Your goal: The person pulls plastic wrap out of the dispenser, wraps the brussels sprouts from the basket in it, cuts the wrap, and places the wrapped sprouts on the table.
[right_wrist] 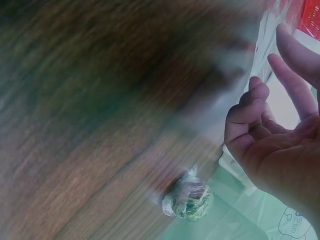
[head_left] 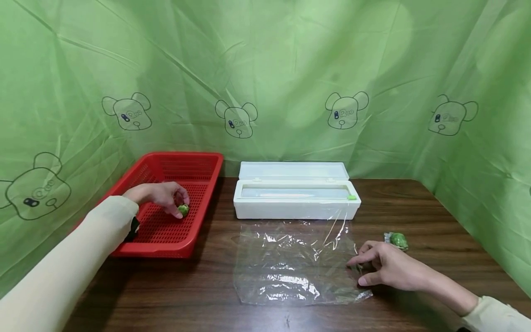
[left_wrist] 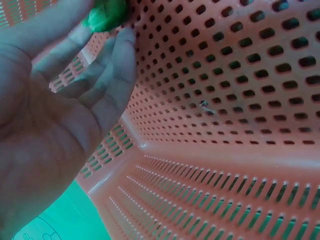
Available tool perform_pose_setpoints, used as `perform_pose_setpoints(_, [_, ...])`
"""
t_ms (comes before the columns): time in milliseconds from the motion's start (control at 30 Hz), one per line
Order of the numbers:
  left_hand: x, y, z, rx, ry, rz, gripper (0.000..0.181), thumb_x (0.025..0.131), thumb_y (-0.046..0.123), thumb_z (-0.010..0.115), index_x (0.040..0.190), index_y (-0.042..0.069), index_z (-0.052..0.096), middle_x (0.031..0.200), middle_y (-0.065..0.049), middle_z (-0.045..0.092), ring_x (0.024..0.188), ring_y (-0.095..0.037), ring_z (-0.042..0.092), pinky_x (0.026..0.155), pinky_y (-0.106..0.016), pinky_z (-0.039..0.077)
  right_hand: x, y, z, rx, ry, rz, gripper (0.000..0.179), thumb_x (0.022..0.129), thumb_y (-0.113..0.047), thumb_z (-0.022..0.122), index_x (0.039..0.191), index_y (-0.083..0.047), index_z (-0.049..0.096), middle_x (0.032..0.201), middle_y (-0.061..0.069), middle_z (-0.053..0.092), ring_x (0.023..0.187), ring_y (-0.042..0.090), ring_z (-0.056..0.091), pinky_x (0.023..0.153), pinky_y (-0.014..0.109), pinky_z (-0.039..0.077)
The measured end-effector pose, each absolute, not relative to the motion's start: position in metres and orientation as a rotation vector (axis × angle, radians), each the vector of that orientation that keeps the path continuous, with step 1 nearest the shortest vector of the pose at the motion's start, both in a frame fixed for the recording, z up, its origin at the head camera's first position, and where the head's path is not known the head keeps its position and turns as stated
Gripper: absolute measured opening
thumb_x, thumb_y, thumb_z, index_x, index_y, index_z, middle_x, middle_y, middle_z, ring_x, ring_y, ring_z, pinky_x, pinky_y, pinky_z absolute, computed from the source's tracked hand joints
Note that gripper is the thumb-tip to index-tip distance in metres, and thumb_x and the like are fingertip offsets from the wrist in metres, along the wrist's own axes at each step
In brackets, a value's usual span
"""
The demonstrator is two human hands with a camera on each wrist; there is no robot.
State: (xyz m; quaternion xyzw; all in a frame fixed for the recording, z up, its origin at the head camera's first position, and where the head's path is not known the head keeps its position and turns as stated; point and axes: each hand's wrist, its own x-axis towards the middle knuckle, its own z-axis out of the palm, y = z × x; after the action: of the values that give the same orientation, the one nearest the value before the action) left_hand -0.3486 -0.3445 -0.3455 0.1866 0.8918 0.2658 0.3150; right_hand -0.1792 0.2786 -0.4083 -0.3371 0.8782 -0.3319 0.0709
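Inside the red basket (head_left: 215, 193), my left hand (head_left: 166, 196) pinches a Brussels sprout (head_left: 183, 210) between thumb and fingers. The left wrist view shows the green sprout (left_wrist: 107, 15) at its top edge, partly cut off. My right hand (head_left: 392, 267) is at the right edge of a clear sheet of cling film (head_left: 286, 263), its thumb and forefinger apart. In the right wrist view the fingers (right_wrist: 245, 120) are loosely bent with nothing held. A sprout wrapped in film (head_left: 399, 240) lies on the table just behind the right hand.
A white cling film dispenser (head_left: 296, 210) stands at the back middle with its lid (head_left: 294, 170) raised; the sheet stretches from its front across the brown wooden table (head_left: 199, 295). A green curtain (head_left: 282, 55) with bear drawings surrounds the table's back and sides.
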Motion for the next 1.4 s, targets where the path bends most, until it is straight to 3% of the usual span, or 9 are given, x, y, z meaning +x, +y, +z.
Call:
perform_pose_setpoints(133, [-0.349, -0.348, -0.347, 0.587, 2.367, 0.708, 0.032, 0.089, -0.001, 0.082, 0.115, -0.006, 0.065, 0.101, -0.014, 0.065, 0.087, -0.020, 0.058, 0.070, -0.031, 0.055, -0.180, 0.280, -0.409, -1.050, 2.635, -1.015, 0.037, 0.083, -0.022, 0.090, 0.117, -0.009, 0.081, 0.097, -0.006, 0.063, 0.078, 0.008, 0.051, 0.062, 0.025, 0.044])
perform_pose_setpoints(267, [-0.351, -0.354, -0.346, 0.720, 2.362, 0.768, 0.034, 0.088, -0.005, 0.080, 0.120, -0.008, 0.068, 0.104, -0.014, 0.069, 0.092, -0.025, 0.061, 0.074, -0.031, 0.055, -0.180, 0.281, -0.411, -1.056, 2.623, -1.023, 0.038, 0.083, -0.021, 0.090, 0.117, -0.007, 0.081, 0.098, -0.006, 0.063, 0.080, 0.007, 0.051, 0.063, 0.026, 0.045])
perform_pose_setpoints(633, [-0.338, -0.355, -0.322, 0.695, 2.341, 0.947, 0.042, 0.091, -0.004, 0.078, 0.131, -0.010, 0.065, 0.118, -0.019, 0.070, 0.107, -0.031, 0.062, 0.083, -0.034, 0.059, -0.181, 0.284, -0.415, -1.078, 2.629, -1.033, 0.042, 0.081, -0.022, 0.091, 0.118, -0.006, 0.080, 0.098, -0.006, 0.063, 0.079, 0.007, 0.051, 0.063, 0.027, 0.045])
perform_pose_setpoints(933, [-0.323, -0.338, -0.287, 0.769, 2.406, 0.961, 0.046, 0.091, 0.001, 0.080, 0.135, -0.001, 0.067, 0.123, -0.014, 0.072, 0.118, -0.030, 0.065, 0.094, -0.035, 0.057, -0.181, 0.284, -0.416, -1.071, 2.639, -1.041, 0.043, 0.080, -0.023, 0.092, 0.118, -0.005, 0.080, 0.096, -0.006, 0.062, 0.079, 0.007, 0.050, 0.064, 0.027, 0.044])
perform_pose_setpoints(1167, [-0.305, -0.304, -0.270, 0.909, 2.388, 0.930, 0.043, 0.091, 0.002, 0.081, 0.133, 0.002, 0.069, 0.117, -0.012, 0.073, 0.109, -0.031, 0.067, 0.093, -0.037, 0.057, -0.179, 0.285, -0.415, -1.067, 2.660, -1.011, 0.043, 0.080, -0.025, 0.092, 0.117, -0.007, 0.081, 0.097, -0.007, 0.061, 0.081, 0.006, 0.049, 0.065, 0.026, 0.044])
perform_pose_setpoints(1400, [-0.279, -0.259, -0.260, 1.044, 2.372, 0.875, 0.043, 0.090, -0.004, 0.080, 0.129, 0.013, 0.073, 0.113, -0.004, 0.074, 0.104, -0.029, 0.067, 0.091, -0.039, 0.057, -0.176, 0.284, -0.413, -1.010, 2.700, -0.959, 0.043, 0.080, -0.029, 0.092, 0.117, -0.011, 0.082, 0.098, -0.007, 0.058, 0.084, 0.007, 0.048, 0.069, 0.027, 0.042])
